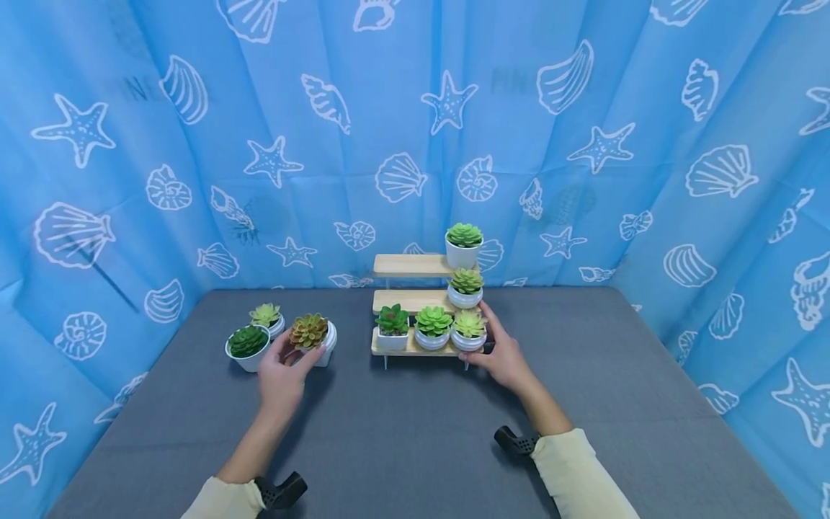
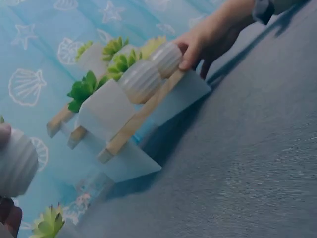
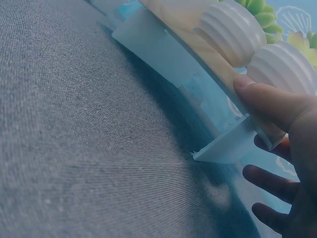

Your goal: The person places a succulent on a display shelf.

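Thumb and fingers of the left hand grip a brownish succulent by its white ribbed pot, the thumb on one side and fingers on the other, so the pot sits between them with the rosette tipped toward the hand. Whether its base touches the grey table I cannot tell. Just beyond those fingers, to the left, stand a dark green succulent and a pale green succulent, each in a white pot.

Well apart, the right hand holds the right end of the tiered wooden stand: its thumb presses the lowest board's front edge, one finger lies beneath, and two others extend free below. The yellow-green succulent is right beside that thumb; contact between them is unclear. Left of it on the same board are a bright green succulent and a square-potted plant. One potted succulent occupies the middle tier's right end, and another potted plant the top tier's.
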Available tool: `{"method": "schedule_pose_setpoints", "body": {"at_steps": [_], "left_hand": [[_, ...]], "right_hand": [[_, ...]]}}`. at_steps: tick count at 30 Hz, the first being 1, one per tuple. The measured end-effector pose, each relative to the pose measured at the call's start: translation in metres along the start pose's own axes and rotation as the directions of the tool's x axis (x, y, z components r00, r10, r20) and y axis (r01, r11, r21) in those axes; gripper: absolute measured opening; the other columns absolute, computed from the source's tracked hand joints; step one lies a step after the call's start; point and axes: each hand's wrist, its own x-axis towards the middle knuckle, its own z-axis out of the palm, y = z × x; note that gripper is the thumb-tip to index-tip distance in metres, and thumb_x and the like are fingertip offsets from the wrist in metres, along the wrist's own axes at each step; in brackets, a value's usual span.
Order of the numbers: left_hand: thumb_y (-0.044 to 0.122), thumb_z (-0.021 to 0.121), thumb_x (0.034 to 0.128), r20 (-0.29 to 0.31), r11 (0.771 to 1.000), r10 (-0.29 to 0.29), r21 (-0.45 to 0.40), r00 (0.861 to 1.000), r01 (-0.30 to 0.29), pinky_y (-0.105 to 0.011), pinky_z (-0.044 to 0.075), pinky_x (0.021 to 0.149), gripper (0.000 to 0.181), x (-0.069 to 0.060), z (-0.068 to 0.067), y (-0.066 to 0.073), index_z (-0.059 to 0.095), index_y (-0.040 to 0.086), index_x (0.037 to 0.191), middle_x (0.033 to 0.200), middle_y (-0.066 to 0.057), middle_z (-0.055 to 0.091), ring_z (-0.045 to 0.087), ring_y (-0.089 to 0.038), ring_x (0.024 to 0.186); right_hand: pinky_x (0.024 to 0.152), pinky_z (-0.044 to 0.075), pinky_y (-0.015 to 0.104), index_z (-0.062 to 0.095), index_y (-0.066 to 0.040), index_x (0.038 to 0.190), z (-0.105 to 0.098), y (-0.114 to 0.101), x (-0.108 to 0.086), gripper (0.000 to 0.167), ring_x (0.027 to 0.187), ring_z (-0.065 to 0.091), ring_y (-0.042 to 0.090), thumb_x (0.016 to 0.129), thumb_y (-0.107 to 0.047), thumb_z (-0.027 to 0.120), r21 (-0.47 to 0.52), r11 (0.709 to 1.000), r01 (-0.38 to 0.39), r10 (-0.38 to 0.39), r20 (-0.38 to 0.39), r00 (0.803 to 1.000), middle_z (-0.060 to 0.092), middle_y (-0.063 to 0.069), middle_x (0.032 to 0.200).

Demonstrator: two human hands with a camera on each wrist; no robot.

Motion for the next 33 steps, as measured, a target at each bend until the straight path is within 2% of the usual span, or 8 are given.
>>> {"method": "schedule_pose_setpoints", "body": {"at_steps": [3,6,9,12,18,24,29,33], "left_hand": [[0.018,0.08,0.0829,0.008,0.998,0.068,-0.014,0.998,-0.068,-0.026,0.048,0.087,0.062,0.01,0.01,-0.001,0.052,0.003,0.137,0.125,-0.012,0.057,0.055,-0.021,0.109],[0.02,0.08,0.0825,0.011,0.992,0.125,0.02,0.992,-0.126,-0.036,0.048,0.09,0.062,0.019,0.021,0.001,0.053,0.003,0.136,0.123,-0.013,0.059,0.056,-0.022,0.108],[0.021,0.081,0.0814,0.013,0.985,0.162,0.062,0.987,-0.163,-0.043,0.046,0.092,0.062,0.026,0.03,0.007,0.055,0.002,0.134,0.121,-0.014,0.06,0.057,-0.024,0.106],[0.025,0.081,0.0811,0.033,0.981,0.164,0.1,0.986,-0.166,-0.043,0.045,0.088,0.061,0.034,0.038,0.014,0.056,0.005,0.133,0.119,-0.013,0.061,0.056,-0.025,0.105],[0.031,0.08,0.0814,0.138,0.973,0.133,0.171,0.982,-0.156,-0.042,0.046,0.084,0.064,0.053,0.053,0.025,0.055,0.007,0.136,0.12,-0.013,0.061,0.055,-0.028,0.107],[0.033,0.078,0.0827,0.27,0.965,0.052,0.235,0.962,-0.118,-0.044,0.049,0.082,0.072,0.071,0.067,0.031,0.048,0.008,0.143,0.126,-0.012,0.057,0.054,-0.027,0.109],[0.033,0.077,0.0839,0.342,0.971,0.013,0.222,0.94,-0.094,-0.044,0.049,0.086,0.07,0.08,0.076,0.036,0.048,0.007,0.143,0.129,-0.014,0.056,0.053,-0.029,0.113],[0.03,0.077,0.0847,0.362,0.98,-0.011,0.19,0.932,-0.062,-0.045,0.047,0.092,0.068,0.085,0.079,0.038,0.049,0.006,0.142,0.133,-0.016,0.054,0.052,-0.032,0.117]], "right_hand": [[0.097,0.036,0.057,0.014,-0.031,0.157,-0.001,0.002,0.001,0.109,0.113,0.056,0.031,0.076,-0.023,0.086,-0.006,1.0,0.005,-0.005,-0.004,1.0,0.06,0.016,0.123],[0.098,0.036,0.057,0.015,-0.031,0.157,0.0,0.002,0.001,0.108,0.112,0.056,0.031,0.075,-0.022,0.086,-0.005,1.0,0.005,-0.005,-0.009,1.0,0.061,0.015,0.122],[0.097,0.037,0.057,0.015,-0.032,0.156,0.001,0.003,0.001,0.108,0.112,0.057,0.03,0.075,-0.023,0.086,0.001,1.0,0.01,-0.01,-0.007,1.0,0.061,0.015,0.121],[0.096,0.038,0.057,0.014,-0.033,0.156,0.001,0.003,0.001,0.108,0.112,0.057,0.03,0.076,-0.024,0.086,0.006,1.0,0.013,-0.013,-0.005,1.0,0.061,0.015,0.121],[0.096,0.038,0.057,0.013,-0.033,0.157,0.0,0.004,0.001,0.108,0.111,0.057,0.03,0.077,-0.025,0.085,0.007,1.0,0.016,-0.016,-0.009,1.0,0.061,0.015,0.122],[0.095,0.039,0.056,0.013,-0.033,0.157,-0.001,0.003,-0.001,0.107,0.11,0.057,0.03,0.077,-0.025,0.085,0.006,1.0,0.005,-0.005,-0.004,1.0,0.06,0.014,0.121],[0.094,0.04,0.054,0.014,-0.034,0.156,-0.001,0.002,-0.001,0.108,0.11,0.057,0.029,0.076,-0.02,0.085,0.017,1.0,0.013,-0.013,-0.011,1.0,0.061,0.014,0.12],[0.094,0.041,0.054,0.015,-0.032,0.156,-0.001,0.001,0.0,0.108,0.111,0.057,0.029,0.076,-0.02,0.085,0.015,0.999,0.034,-0.034,-0.014,0.999,0.061,0.014,0.122]]}}
